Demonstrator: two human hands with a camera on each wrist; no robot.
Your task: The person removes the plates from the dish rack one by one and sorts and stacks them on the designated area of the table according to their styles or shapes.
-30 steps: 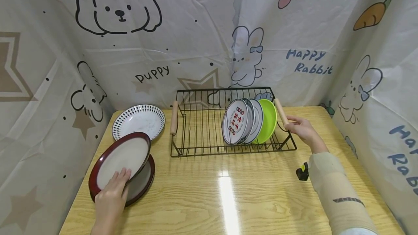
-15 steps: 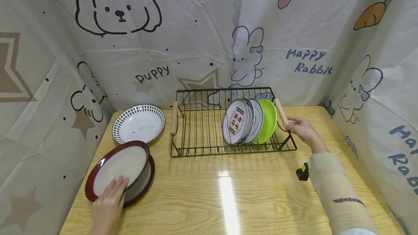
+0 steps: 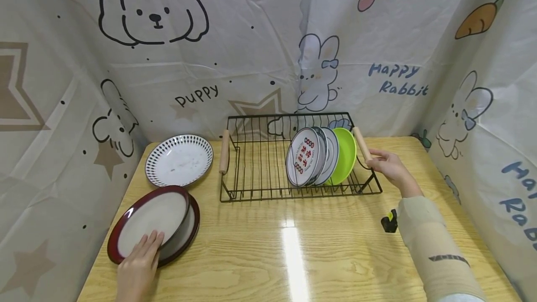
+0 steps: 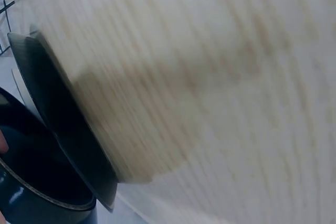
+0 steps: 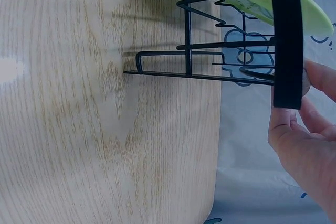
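Head view: the upper red-rimmed plate point(image 3: 153, 213) lies straight ahead of your left hand point(image 3: 138, 264), its near rim under your fingers; judge the next move from that rim-to-hand relation.
Plate on plate: it sits tilted and off-centre over the lower red-rimmed plate point(image 3: 184, 236), which shows at its right and near side on the desk point(image 3: 235, 255).
Long axis: seen from your head, it runs from near left to far right; whether the plate is truly oval, you can't tell.
Nearer hand: your left one, by far; your right hand point(image 3: 392, 171) is well apart, across the rack point(image 3: 260, 199).
Left grip: you pinch the rim, with fingers on the pale inner face and, in the left wrist view, a digit against the dark outer side.
Right grip: you grasp the near end of the rack's right wooden handle point(image 3: 362, 147).
Beyond the plate: the patterned white dish point(image 3: 179, 162) lies just past its far edge; you can't tell whether they touch.
Since a second ago: your upper plate has come lower and nearer you, baring more of the patterned dish; your right hand and the rack have stayed put.
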